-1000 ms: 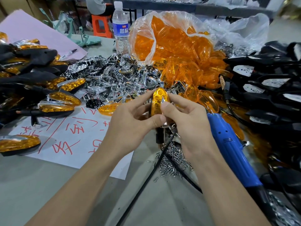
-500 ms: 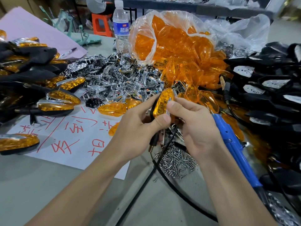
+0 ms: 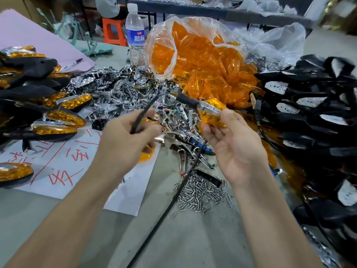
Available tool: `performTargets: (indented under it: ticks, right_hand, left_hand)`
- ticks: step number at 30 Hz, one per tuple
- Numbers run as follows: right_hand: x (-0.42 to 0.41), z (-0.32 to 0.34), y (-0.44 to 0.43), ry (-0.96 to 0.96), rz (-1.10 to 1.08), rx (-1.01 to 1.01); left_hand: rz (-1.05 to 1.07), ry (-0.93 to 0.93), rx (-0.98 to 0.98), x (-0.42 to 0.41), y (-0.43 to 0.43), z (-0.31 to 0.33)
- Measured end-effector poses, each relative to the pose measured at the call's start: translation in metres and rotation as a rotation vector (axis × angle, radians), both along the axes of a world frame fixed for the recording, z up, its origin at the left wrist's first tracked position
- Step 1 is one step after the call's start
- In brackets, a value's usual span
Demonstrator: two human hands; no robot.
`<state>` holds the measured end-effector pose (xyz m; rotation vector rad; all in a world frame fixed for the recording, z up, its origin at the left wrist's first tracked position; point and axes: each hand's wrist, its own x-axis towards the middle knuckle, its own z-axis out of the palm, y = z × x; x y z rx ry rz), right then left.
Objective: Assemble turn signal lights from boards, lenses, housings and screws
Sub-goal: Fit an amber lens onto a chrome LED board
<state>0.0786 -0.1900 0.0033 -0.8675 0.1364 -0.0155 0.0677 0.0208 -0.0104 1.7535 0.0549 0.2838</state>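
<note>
My right hand point(image 3: 234, 144) pinches an assembled turn signal light point(image 3: 211, 111) with an orange lens and chrome trim, held above the table. Its black stem points left, and a thin black wire point(image 3: 144, 113) runs from the stem down into my left hand point(image 3: 127, 140), which grips the wire. A heap of orange lenses point(image 3: 202, 60) spills from a clear bag behind. Chrome parts point(image 3: 119, 93) lie piled in the middle. Black housings with white boards point(image 3: 309, 105) are stacked at the right. Loose screws point(image 3: 199, 192) lie on the table below my right hand.
Finished lights point(image 3: 59, 120) are stacked at the left, partly on a white sheet with red writing point(image 3: 63, 163). A water bottle point(image 3: 136, 35) stands at the back. A black cable point(image 3: 170, 202) crosses the table toward the front edge.
My hands have moved apart. The light went up and right with my right hand and turned on its side, while my left hand slid off it onto the wire. The blue tool is now hidden.
</note>
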Motion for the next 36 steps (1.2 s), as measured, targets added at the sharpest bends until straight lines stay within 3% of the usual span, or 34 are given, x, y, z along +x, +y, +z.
performTargets:
  ticks: [3,5,7,11,14,18,21,28,36]
  right_hand:
    - [-0.001,0.0,0.001,0.03,0.012,0.019]
    - [-0.001,-0.003,0.002,0.048,0.017,0.051]
    - [-0.001,-0.005,0.008,0.061,0.063,0.093]
    - [-0.004,-0.012,0.021,0.087,0.225,0.098]
    - [-0.005,-0.02,0.02,0.037,0.239,-0.152]
    - [-0.006,-0.022,0.021,-0.108,0.15,-0.539]
    - [-0.007,-0.019,0.026,-0.21,0.168,-0.661]
    - [-0.009,-0.016,0.023,-0.235,0.319,-0.626]
    - [-0.014,-0.018,0.04,-0.322,0.244,-0.467]
  left_hand:
    - [0.361,-0.14,0.399,-0.003,0.002,-0.004]
    - [0.413,-0.318,0.506,-0.006,-0.006,-0.004]
    - [0.311,-0.335,0.398,-0.004,-0.017,-0.006]
    - [-0.221,0.039,-0.132,0.001,-0.039,-0.012]
    - [-0.31,0.102,-0.372,0.007,-0.044,-0.017]
    - [-0.38,0.084,-0.421,0.008,-0.038,-0.017]
    - [-0.441,0.067,-0.397,0.006,-0.034,-0.015]
    - [-0.483,0.121,-0.492,0.006,-0.03,-0.007]
    - [-0.496,0.076,-0.589,0.006,-0.037,-0.01]
